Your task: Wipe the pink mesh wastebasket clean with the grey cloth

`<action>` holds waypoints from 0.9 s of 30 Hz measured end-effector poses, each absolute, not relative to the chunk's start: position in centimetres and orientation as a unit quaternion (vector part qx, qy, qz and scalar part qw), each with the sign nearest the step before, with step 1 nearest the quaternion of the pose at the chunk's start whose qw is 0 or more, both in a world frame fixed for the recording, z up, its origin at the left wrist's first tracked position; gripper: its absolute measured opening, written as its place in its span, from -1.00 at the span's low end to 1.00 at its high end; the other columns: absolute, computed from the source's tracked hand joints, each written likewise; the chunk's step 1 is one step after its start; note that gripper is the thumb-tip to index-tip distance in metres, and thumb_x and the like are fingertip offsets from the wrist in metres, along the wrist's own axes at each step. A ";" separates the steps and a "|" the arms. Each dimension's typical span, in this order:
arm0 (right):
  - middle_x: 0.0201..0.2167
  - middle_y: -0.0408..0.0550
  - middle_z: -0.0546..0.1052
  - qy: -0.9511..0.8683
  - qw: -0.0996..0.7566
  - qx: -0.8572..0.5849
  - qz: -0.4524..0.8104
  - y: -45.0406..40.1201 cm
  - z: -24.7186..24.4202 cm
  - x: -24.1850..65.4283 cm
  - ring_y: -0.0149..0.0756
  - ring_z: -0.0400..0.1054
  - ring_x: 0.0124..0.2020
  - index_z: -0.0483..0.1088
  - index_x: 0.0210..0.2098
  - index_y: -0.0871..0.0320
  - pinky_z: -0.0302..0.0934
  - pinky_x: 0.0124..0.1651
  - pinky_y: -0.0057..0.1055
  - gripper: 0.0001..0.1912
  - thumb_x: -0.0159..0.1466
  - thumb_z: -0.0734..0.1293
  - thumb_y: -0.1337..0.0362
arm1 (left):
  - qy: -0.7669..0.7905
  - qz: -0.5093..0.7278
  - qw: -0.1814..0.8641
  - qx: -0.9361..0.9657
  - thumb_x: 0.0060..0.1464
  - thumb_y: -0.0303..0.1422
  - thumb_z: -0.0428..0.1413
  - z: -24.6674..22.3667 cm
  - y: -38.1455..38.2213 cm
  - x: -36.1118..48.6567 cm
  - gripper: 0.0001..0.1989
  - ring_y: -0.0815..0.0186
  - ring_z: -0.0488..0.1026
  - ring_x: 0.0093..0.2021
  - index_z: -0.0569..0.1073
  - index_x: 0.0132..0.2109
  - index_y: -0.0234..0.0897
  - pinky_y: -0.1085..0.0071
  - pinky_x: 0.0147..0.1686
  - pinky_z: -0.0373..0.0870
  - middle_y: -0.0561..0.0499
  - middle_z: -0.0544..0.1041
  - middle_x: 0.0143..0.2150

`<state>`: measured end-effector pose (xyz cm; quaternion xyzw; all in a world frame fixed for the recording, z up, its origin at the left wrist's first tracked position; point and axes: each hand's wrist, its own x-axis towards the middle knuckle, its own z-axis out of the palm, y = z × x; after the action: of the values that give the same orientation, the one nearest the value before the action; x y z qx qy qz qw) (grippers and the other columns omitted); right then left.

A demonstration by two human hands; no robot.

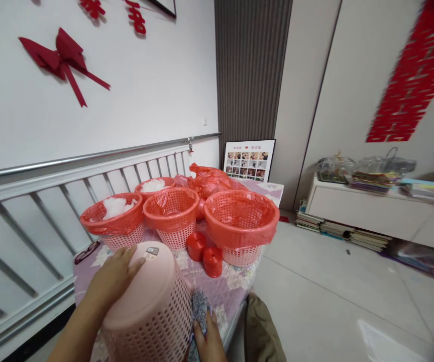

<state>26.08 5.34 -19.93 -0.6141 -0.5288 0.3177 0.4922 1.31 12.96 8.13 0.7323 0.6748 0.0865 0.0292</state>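
Note:
A pale pink perforated basket (152, 296) lies tilted in front of me, its closed base with a small label facing up and away. My left hand (117, 274) holds it at the base, thumb across the flat bottom and fingers along the edge. My right hand (209, 337) is closed on a mottled grey cloth (199, 306), pressed against the basket's right side. Beyond stand pink baskets lined with red plastic bags: one at the right (241, 236), one in the middle (172, 231). Two red rolls (212, 261) sit between them and my basket.
Two more lined baskets at the left hold white stuff (116, 207). A heap of red plastic bags (213, 181) lies behind. Glasses (87, 252) rest at the left edge of the floral tablecloth (235, 286). A white radiator (70, 201) runs along the wall; a low cabinet (375, 211) stands right.

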 end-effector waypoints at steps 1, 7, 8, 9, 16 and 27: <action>0.16 0.15 0.52 -0.523 0.496 -0.617 0.318 5.3 -19.7 26.0 0.13 0.32 0.28 0.49 0.14 0.08 0.29 0.25 0.08 -0.49 0.28 0.32 0.00 | 0.675 0.086 0.029 0.732 0.28 0.00 -0.22 8.2 12.9 1.3 -0.34 -0.12 0.31 0.32 0.30 0.30 -0.35 -0.04 0.23 0.26 -0.33 0.39 0.30; 0.44 0.03 0.16 -0.666 0.552 -0.448 0.227 3.8 -12.0 24.3 0.06 0.14 0.40 0.34 0.29 -0.03 0.19 0.34 -0.01 -0.45 0.31 0.34 0.16 | 0.672 0.085 0.024 0.735 0.28 -0.02 -0.22 8.2 12.9 1.3 -0.34 -0.09 0.31 0.32 0.31 0.29 -0.38 -0.01 0.24 0.25 -0.33 0.41 0.28; 0.47 0.02 0.10 -0.693 0.564 -0.406 0.193 3.8 -10.2 24.1 0.11 0.12 0.41 0.34 0.28 -0.04 0.18 0.34 0.02 -0.41 0.26 0.38 0.16 | 0.671 0.085 0.023 0.736 0.28 -0.03 -0.22 8.2 13.0 1.3 -0.34 -0.09 0.31 0.32 0.30 0.29 -0.39 0.00 0.24 0.25 -0.34 0.40 0.28; 0.48 0.02 0.06 -0.725 0.566 -0.358 0.162 3.9 -8.5 23.9 0.17 0.10 0.41 0.33 0.29 -0.05 0.18 0.33 0.04 -0.35 0.21 0.43 0.15 | 0.670 0.085 0.022 0.737 0.28 -0.03 -0.23 8.1 13.0 1.3 -0.34 -0.09 0.30 0.33 0.30 0.30 -0.40 -0.01 0.25 0.25 -0.35 0.40 0.29; 0.27 0.12 0.36 -0.667 0.569 -0.415 0.243 9.5 1.5 24.3 -0.02 0.26 0.28 0.47 0.12 0.09 0.15 0.34 -0.06 -0.49 0.16 0.38 0.35 | 0.672 0.082 0.026 0.736 0.28 -0.03 -0.23 8.0 13.2 1.3 -0.32 -0.12 0.24 0.37 0.28 0.32 -0.41 -0.04 0.25 0.23 -0.35 0.37 0.32; 0.14 0.04 0.54 -0.611 0.575 -0.424 0.340 12.8 1.8 24.7 -0.16 0.39 0.16 0.49 0.12 0.14 0.19 0.31 -0.16 -0.59 0.30 0.27 0.30 | 0.671 0.084 0.032 0.736 0.29 -0.01 -0.24 8.3 13.0 1.4 -0.30 -0.13 0.26 0.35 0.28 0.32 -0.44 -0.02 0.24 0.24 -0.37 0.36 0.32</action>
<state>24.72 12.80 1.75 -0.4245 -0.6110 0.3400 0.5753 1.40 12.98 8.26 0.7363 0.6706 0.0843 0.0315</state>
